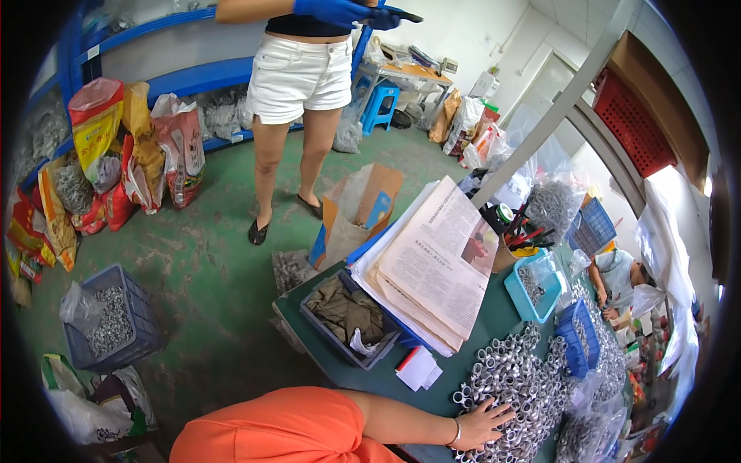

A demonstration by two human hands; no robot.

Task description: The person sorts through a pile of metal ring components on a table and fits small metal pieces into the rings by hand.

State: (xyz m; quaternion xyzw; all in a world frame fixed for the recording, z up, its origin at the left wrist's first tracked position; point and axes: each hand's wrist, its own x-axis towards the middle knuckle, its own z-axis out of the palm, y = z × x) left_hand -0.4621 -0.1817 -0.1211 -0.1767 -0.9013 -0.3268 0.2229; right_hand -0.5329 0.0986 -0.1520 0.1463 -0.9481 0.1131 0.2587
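My left hand point(482, 426), with a bracelet at the wrist, lies palm down on a heap of small silver metal rings point(513, 370) on the green table. Its fingers are spread over the rings; I see nothing gripped in them. The forearm comes out of an orange sleeve point(270, 428) at the lower edge. My right hand is not in view. Beside the heap are a small white pad with a red edge point(419, 368) and a blue basket point(577, 338).
A stack of papers point(432, 262) and a grey bin with brown cloth point(343, 312) occupy the table's left end. A person in blue gloves point(332, 11) stands beyond, holding a dark flat object. A crate of metal parts point(116, 320) is on the floor. Another person point(617, 278) sits at right.
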